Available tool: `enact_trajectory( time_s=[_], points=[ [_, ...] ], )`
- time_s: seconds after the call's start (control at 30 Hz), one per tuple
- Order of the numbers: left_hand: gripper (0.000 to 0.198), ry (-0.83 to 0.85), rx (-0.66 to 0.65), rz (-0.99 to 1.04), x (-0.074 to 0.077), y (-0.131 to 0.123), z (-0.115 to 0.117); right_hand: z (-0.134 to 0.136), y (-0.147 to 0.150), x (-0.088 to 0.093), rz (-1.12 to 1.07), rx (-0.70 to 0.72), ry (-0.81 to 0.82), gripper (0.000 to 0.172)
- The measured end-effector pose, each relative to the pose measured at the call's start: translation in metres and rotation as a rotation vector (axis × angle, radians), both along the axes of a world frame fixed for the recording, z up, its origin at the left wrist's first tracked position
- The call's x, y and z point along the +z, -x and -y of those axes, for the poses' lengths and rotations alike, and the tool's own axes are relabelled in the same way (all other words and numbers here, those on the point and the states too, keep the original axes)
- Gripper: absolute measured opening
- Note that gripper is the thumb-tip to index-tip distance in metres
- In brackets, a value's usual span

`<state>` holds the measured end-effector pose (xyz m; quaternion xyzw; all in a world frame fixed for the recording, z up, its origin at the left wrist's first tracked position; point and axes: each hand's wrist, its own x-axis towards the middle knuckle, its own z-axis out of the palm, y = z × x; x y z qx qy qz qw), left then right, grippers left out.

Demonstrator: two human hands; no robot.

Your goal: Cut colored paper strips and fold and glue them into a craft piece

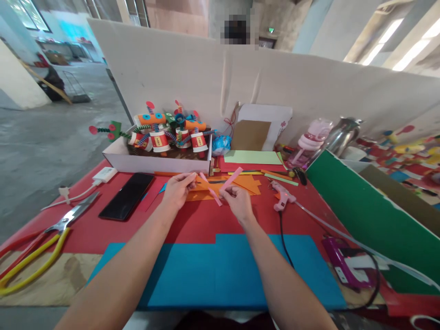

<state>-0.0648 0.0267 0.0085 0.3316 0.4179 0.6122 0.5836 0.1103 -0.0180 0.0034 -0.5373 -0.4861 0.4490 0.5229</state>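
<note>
My left hand (178,189) is closed in a pinch at the edge of a strip of paper; against the orange sheets behind it, the strip's colour is hard to make out. Between my hands a narrow pink paper strip (214,195) slants down to the right. My right hand (239,201) pinches another pink paper strip (232,178), whose free end points up and right. Whether the strips are joined is unclear. Beneath and behind my fingers lie orange paper pieces (250,184) on the red table covering (192,224).
A white box (154,164) holds several paper-cup figures (160,141). Left lie a black phone (126,197) and large scissors (65,221); right, a pink glue gun (283,196) with its cord, and a green board (371,220). Blue sheets (206,275) cover the front.
</note>
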Motion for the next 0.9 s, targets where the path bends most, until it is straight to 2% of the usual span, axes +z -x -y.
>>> enact_trajectory(
  time_s=[0.13,0.2,0.27,0.33,0.43,0.6,0.77,0.9],
  points=[
    [0.03,-0.025,0.087,0.047,0.0,0.005,-0.004,0.0,-0.002,0.003,-0.131,0.009,0.087,0.03],
    [0.028,-0.059,0.147,0.065,0.001,0.006,-0.004,0.0,-0.003,0.005,-0.182,-0.041,0.118,0.032],
    [0.027,-0.092,0.149,0.037,0.003,0.003,-0.002,0.0,-0.004,0.006,-0.255,-0.109,0.124,0.032],
    [0.027,-0.116,0.068,-0.05,0.005,-0.003,0.004,-0.001,-0.002,0.006,-0.355,-0.151,0.112,0.031],
    [0.029,-0.138,-0.12,-0.225,0.009,-0.017,0.018,-0.001,0.003,0.005,-0.458,-0.14,0.108,0.03],
    [0.033,-0.093,-0.319,-0.299,0.005,-0.035,0.031,0.004,0.011,0.002,-0.435,-0.077,0.109,0.026],
    [0.03,-0.087,-0.391,-0.289,0.0,-0.035,0.031,0.006,0.015,-0.001,-0.407,-0.038,0.113,0.024],
    [0.028,-0.11,-0.347,-0.335,0.002,-0.032,0.03,0.004,0.013,0.001,-0.369,-0.062,0.117,0.027]
  ],
)
